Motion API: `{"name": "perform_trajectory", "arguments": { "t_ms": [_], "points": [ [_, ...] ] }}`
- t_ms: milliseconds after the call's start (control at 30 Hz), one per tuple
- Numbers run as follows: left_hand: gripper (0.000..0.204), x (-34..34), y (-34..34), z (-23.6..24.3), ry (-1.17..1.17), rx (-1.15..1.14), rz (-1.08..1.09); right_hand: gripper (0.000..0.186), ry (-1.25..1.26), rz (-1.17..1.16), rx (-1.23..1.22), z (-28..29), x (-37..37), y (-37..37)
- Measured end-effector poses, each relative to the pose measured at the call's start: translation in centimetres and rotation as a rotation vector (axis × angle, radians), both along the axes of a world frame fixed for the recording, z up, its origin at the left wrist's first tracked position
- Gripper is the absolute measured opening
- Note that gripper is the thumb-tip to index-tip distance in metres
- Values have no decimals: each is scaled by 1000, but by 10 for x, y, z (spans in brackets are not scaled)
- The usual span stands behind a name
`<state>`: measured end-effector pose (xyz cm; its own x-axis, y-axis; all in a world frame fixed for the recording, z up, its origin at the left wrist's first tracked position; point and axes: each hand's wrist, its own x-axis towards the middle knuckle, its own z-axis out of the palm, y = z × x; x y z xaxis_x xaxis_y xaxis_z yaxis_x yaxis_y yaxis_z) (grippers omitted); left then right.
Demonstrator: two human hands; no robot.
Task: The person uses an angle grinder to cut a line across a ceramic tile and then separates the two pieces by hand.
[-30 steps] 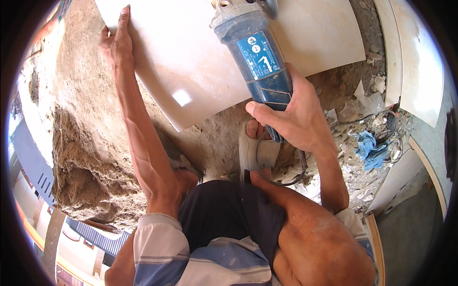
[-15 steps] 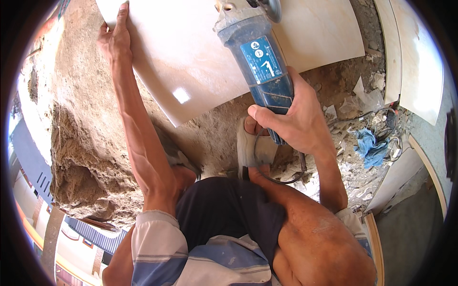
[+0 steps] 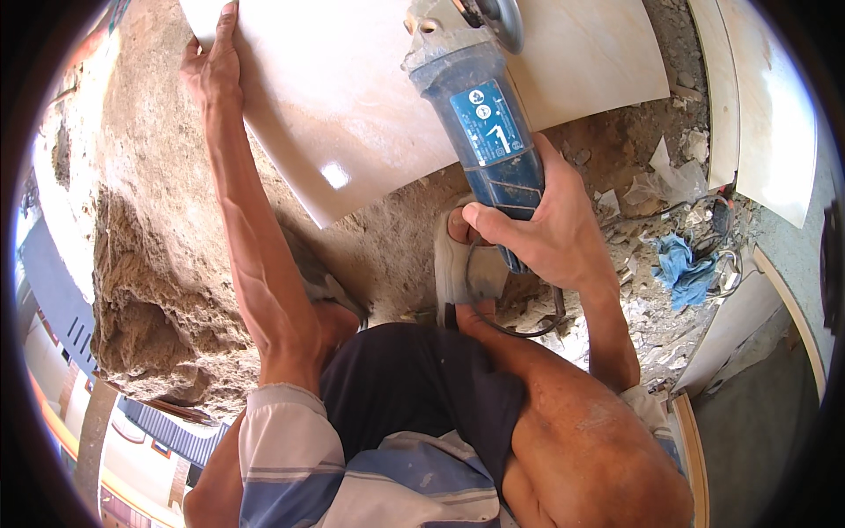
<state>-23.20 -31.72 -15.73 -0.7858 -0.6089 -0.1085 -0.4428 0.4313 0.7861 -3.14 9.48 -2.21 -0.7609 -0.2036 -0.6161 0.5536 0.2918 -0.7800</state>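
While the tile (image 3: 352, 114) is touched at its left edge by the left hand (image 3: 214, 75), the grinder (image 3: 488, 123) is held over it by the right hand (image 3: 559, 229). Fingers and thumb are wrapped closely round the grinder's handle. The left thumb is laid on the tile's face, with fingers placed past its edge; how tightly that edge is gripped cannot be told. The disc (image 3: 508, 25) is seen against the tile, but contact cannot be made out. Earth (image 3: 150, 211) is exposed left of the tile. Right of the tile's near edge, a blue rag (image 3: 682, 271) is surrounded by rubble (image 3: 647, 339).
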Motion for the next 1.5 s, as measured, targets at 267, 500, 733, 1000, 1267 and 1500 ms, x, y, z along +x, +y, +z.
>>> {"name": "perform_trajectory", "arguments": {
  "t_ms": [267, 500, 733, 1000, 1267, 1500],
  "points": [
    [121, 2, 3, 0, 14, -8, -5, 70, -6, -19, -14, -4, 12, 4],
    [122, 3, 4, 1, 21, -12, -6, 70, 4, -3, 9, 1, 17, 7],
    [122, 5, 3, 1, 25, -16, -5, 64, -40, -34, -38, 3, 26, 9],
    [123, 3, 2, 0, 32, -20, -8, 64, -46, -44, -60, 6, 36, 14],
    [123, 2, 2, -1, 36, -18, -12, 67, -20, -48, -52, 7, 45, 17],
    [124, 0, 1, -1, 40, -17, -16, 68, -2, -10, -28, 7, 50, 21]
  ]
}}
